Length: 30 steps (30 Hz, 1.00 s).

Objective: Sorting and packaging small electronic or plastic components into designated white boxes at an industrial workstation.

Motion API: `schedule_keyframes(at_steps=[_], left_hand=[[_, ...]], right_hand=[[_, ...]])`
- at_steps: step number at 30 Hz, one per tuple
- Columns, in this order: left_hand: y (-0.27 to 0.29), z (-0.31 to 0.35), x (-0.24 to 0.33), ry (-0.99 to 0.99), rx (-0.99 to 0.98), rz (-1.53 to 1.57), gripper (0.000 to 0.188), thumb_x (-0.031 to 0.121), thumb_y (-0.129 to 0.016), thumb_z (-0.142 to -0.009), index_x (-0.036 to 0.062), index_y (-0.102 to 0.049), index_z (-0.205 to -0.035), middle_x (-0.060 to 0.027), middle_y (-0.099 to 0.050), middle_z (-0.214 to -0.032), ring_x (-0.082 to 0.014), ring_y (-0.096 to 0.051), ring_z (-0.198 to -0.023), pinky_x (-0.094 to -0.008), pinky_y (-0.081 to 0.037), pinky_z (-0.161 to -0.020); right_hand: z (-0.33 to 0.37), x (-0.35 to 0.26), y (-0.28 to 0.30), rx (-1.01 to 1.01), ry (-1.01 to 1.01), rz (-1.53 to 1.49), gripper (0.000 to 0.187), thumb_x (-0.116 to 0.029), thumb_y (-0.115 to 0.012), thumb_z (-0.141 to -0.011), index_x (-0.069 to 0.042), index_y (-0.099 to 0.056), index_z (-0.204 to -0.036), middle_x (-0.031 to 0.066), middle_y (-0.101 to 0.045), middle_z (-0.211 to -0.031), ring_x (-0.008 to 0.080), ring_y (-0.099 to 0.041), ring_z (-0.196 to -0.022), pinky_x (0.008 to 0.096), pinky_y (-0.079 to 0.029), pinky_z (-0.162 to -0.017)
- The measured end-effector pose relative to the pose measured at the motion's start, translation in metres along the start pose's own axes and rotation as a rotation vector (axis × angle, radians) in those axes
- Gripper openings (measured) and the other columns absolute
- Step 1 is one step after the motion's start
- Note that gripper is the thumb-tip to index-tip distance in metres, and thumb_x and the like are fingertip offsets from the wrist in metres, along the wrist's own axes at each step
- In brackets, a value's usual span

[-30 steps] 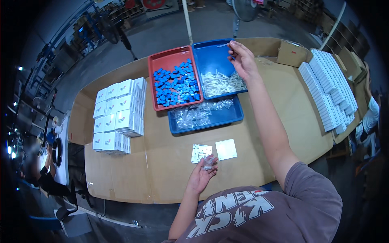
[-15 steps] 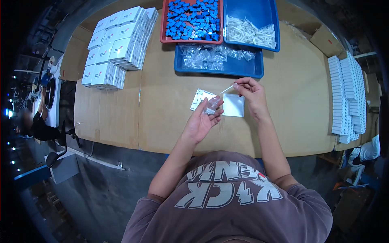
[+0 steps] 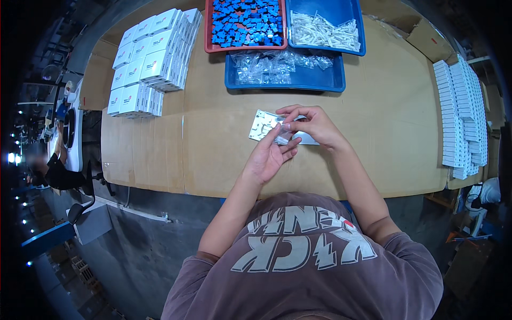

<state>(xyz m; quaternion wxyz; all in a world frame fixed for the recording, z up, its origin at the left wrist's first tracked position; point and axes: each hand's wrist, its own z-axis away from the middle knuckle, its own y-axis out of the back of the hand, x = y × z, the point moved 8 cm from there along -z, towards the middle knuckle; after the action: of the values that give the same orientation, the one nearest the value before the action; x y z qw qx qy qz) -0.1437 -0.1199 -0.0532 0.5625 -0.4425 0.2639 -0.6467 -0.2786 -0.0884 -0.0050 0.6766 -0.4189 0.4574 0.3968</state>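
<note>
My left hand (image 3: 268, 157) holds a small clear plastic bag (image 3: 282, 137) between thumb and fingers, above the middle of the table. My right hand (image 3: 316, 127) is closed at the bag's upper edge, its thumb and fingertips pinched together and touching the bag. Whatever sits between those fingertips is hidden; no white stick shows there. Just behind my left fingers lies a white card with dark printed figures (image 3: 260, 124). A flat white square piece (image 3: 308, 140) is partly covered by my right hand.
Beyond my hands stand a red tray (image 3: 207, 40) of blue parts, a blue tray (image 3: 362, 42) of white sticks and another blue tray (image 3: 320, 84) with clear bags. White boxes are stacked at left (image 3: 141, 64) and right (image 3: 456, 122). A person (image 3: 64, 170) sits far left.
My right hand has moved left and in to the bag held by my left hand. The white stick in its fingers has gone from sight. The view has shifted slightly.
</note>
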Motion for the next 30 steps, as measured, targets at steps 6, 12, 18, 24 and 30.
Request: schedule_keyframes(at_steps=[6, 12, 18, 24, 30], left_hand=[[0.007, 0.003, 0.006, -0.024, 0.014, -0.050, 0.038, 0.039, -0.053, -0.110, 0.0093, -0.056, -0.133, -0.0070, -0.070, -0.121, -0.0236, -0.071, -0.112, -0.0371, -0.059, -0.088], [-0.001, 0.009, 0.009, -0.003, -0.033, -0.170, 0.044, 0.038, -0.046, -0.112, 0.0059, -0.053, -0.140, -0.0081, -0.069, -0.123, -0.0237, -0.071, -0.112, -0.0363, -0.058, -0.088], [-0.036, 0.023, 0.019, -0.112, 0.010, -0.652, 0.045, 0.031, -0.041, -0.114, -0.0043, -0.059, -0.134, -0.0193, -0.073, -0.123, -0.0247, -0.074, -0.104, -0.0355, -0.058, -0.093], [-0.049, 0.035, 0.033, -0.334, -0.046, -0.764, 0.041, 0.029, -0.048, -0.112, -0.0046, -0.069, -0.123, -0.0138, -0.076, -0.111, -0.0160, -0.071, -0.097, -0.0312, -0.056, -0.090], [-0.076, 0.060, 0.064, -0.719, 0.253, -1.082, 0.026, 0.009, -0.071, -0.099, -0.0041, -0.069, -0.121, -0.0059, -0.072, -0.104, -0.0104, -0.065, -0.093, -0.0257, -0.052, -0.085]], right_hand=[[-0.002, -0.012, -0.006, -0.020, 0.079, 0.217, 0.008, -0.006, -0.074, -0.090, 0.001, -0.075, -0.094, 0.0137, -0.069, -0.131, 0.0196, -0.067, -0.109, 0.0344, -0.053, -0.093], [0.008, -0.032, -0.012, -0.229, 0.152, 0.526, 0.011, -0.008, -0.078, -0.088, 0.000, -0.076, -0.096, 0.0099, -0.072, -0.121, 0.0193, -0.066, -0.111, 0.0340, -0.051, -0.096], [0.010, -0.048, -0.002, -0.214, 0.116, 0.399, 0.011, -0.010, -0.076, -0.092, 0.001, -0.074, -0.092, 0.0098, -0.074, -0.110, 0.0176, -0.067, -0.104, 0.0329, -0.052, -0.093], [0.016, -0.049, -0.013, -0.055, -0.015, 0.107, 0.017, 0.000, -0.074, -0.090, 0.003, -0.069, -0.106, 0.0079, -0.070, -0.104, 0.0112, -0.065, -0.101, 0.0269, -0.053, -0.088], [0.023, -0.069, -0.018, 0.071, 0.259, -0.010, 0.032, 0.004, -0.067, -0.093, 0.002, -0.061, -0.124, 0.0071, -0.066, -0.110, 0.0104, -0.063, -0.101, 0.0256, -0.053, -0.089]])
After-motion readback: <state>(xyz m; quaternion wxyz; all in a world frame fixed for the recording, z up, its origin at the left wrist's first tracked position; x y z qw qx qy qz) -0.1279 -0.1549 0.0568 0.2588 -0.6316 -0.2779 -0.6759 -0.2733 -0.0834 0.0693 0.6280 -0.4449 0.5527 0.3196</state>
